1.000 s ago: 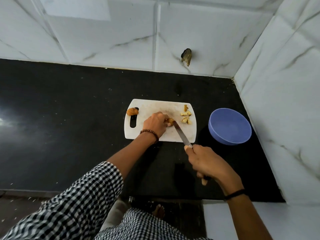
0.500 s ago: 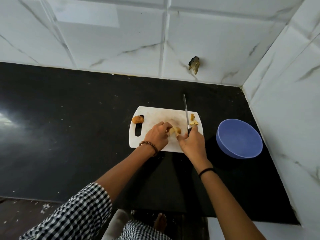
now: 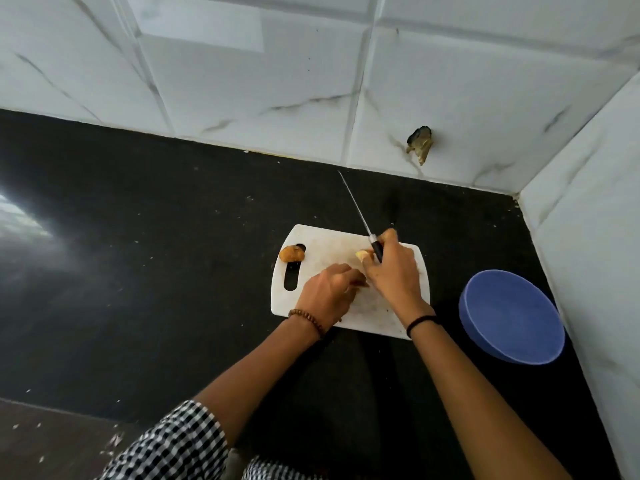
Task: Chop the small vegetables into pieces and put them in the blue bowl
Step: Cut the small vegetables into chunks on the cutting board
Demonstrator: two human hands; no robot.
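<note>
A white cutting board (image 3: 322, 252) lies on the black counter. My right hand (image 3: 393, 270) grips a knife (image 3: 360, 216) by its dark handle, blade pointing up and away to the back left. A pale yellow vegetable piece (image 3: 363, 254) shows at that hand's fingers. My left hand (image 3: 329, 294) rests on the board with its fingers curled next to the right hand; what it holds is hidden. A whole brown vegetable (image 3: 291, 253) sits at the board's left end by the handle slot. The blue bowl (image 3: 512, 317) stands to the right of the board, with nothing visible inside.
White marble-tiled walls (image 3: 311, 81) close the counter at the back and right, right behind the bowl. A chipped hole (image 3: 420, 143) marks the back wall. The black counter (image 3: 138, 254) stretches to the left of the board.
My right hand moved from the counter's front up onto the board, and the knife now points away instead of lying on the vegetable. The cut pieces at the board's right are now hidden.
</note>
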